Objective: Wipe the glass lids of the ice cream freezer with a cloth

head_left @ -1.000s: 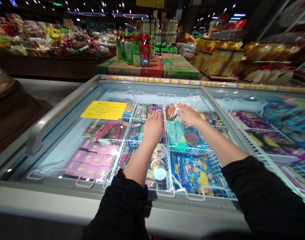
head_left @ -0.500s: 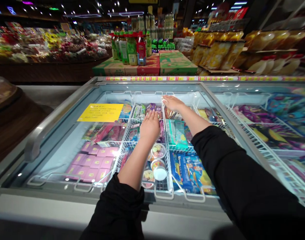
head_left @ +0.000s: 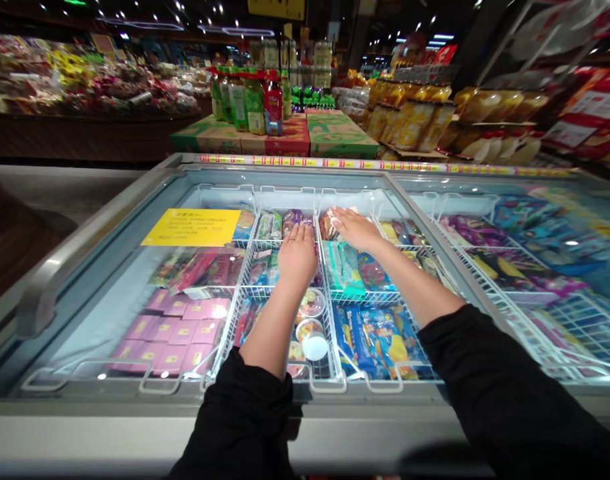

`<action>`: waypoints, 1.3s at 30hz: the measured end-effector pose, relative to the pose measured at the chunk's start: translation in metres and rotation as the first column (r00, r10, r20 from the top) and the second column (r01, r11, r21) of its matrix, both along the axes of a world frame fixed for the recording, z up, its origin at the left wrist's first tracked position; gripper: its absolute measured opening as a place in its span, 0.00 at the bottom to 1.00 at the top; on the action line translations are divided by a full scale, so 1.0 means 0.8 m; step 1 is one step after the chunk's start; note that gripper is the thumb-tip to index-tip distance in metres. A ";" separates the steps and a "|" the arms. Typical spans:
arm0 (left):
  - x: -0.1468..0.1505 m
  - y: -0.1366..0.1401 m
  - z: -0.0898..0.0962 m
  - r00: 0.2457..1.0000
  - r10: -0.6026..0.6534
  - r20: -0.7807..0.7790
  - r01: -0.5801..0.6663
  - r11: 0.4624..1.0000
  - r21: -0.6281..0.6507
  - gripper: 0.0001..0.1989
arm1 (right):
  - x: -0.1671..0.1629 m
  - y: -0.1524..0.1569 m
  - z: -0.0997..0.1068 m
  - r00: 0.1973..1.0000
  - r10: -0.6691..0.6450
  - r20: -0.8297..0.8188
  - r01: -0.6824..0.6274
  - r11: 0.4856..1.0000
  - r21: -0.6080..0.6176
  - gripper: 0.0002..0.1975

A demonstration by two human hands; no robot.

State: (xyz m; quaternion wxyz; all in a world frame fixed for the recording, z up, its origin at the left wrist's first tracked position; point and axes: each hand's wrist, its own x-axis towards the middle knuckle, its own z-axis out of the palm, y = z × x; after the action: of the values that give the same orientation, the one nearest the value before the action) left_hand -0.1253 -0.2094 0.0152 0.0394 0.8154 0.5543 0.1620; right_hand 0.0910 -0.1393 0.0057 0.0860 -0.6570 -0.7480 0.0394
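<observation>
Sleeves pushed up your forearms, you reach with both bare hands across the glass lid [head_left: 97, 313] of a chest freezer [head_left: 85, 430] on a supermarket floor. Your left hand [head_left: 299, 259], a ring [head_left: 293, 238] on one finger, lies palm down near the middle of the pane, its grip open and the fingers stretched toward the far edge. Your right hand [head_left: 359, 231] spreads flat farther over, near the pane's far right corner, its grip also open, fingers extended over a white scrap [head_left: 330, 218], perhaps a wipe, that is mostly hidden at the fingertips. A yellow notice [head_left: 192, 228] sits toward the far left corner, and a curved gray handle [head_left: 42, 293] stands at the left edge. Beneath the glass, pink boxes [head_left: 177, 327] fill the near left; white wire baskets [head_left: 331, 350] hold lidded tubs [head_left: 312, 340] at the near middle, blue packets [head_left: 377, 337] to their right and turquoise packets [head_left: 345, 267] just beyond. A strip of price labels [head_left: 309, 162] runs along the freezer's far edge. Behind it, green-capped bottles [head_left: 239, 100] and one red bottle [head_left: 273, 100] stand on printed cartons [head_left: 342, 130], left of stacked jars [head_left: 409, 123] with yellow contents.
</observation>
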 end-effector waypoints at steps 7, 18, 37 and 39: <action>0.000 -0.003 0.003 1.000 0.005 -0.012 -0.006 1.000 -0.013 0.28 | -0.022 0.023 0.007 0.996 0.092 -0.011 -0.092 0.995 -0.033 0.33; -0.004 0.001 0.000 0.999 0.010 -0.049 -0.010 1.000 -0.001 0.29 | 0.030 0.086 0.004 0.999 0.011 -0.049 -0.012 0.999 -0.030 0.33; 0.003 0.044 0.022 0.996 0.041 -0.085 -0.042 0.999 -0.015 0.27 | -0.002 0.077 0.013 0.988 0.124 -0.091 -0.128 0.991 -0.032 0.31; 0.008 0.061 0.022 0.994 0.037 -0.099 -0.040 0.999 -0.028 0.27 | 0.016 0.079 0.012 0.993 0.083 -0.083 -0.086 0.996 -0.031 0.31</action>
State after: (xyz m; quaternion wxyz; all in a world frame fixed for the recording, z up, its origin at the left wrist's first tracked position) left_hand -0.1191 -0.1606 0.0331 0.0211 0.8110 0.5734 0.1141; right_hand 0.1035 -0.0761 0.0155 0.1032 -0.6241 -0.7701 0.0826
